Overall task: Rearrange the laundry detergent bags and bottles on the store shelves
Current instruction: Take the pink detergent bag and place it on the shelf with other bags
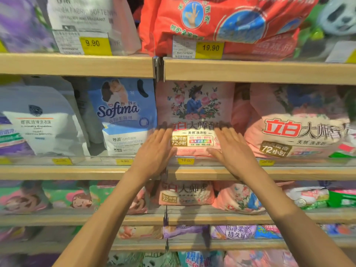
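Note:
A pink floral detergent powder bag (194, 105) stands upright on the middle shelf (212, 173). My left hand (157, 149) lies flat against its lower left side, fingers straight and together. My right hand (231, 149) lies flat against its lower right side in the same way. Neither hand wraps around the bag. A larger pink bag (294, 122) of the same brand leans just to the right. A blue Softma softener pouch (123, 114) stands just to the left, touching the pink bag's edge.
White laundry pouches (38, 120) fill the left of the middle shelf. A red bag (221, 22) and a white softener pouch (84, 22) sit on the shelf above (77, 64). Lower shelves hold more pink, green and purple bags. Yellow price tags line the shelf edges.

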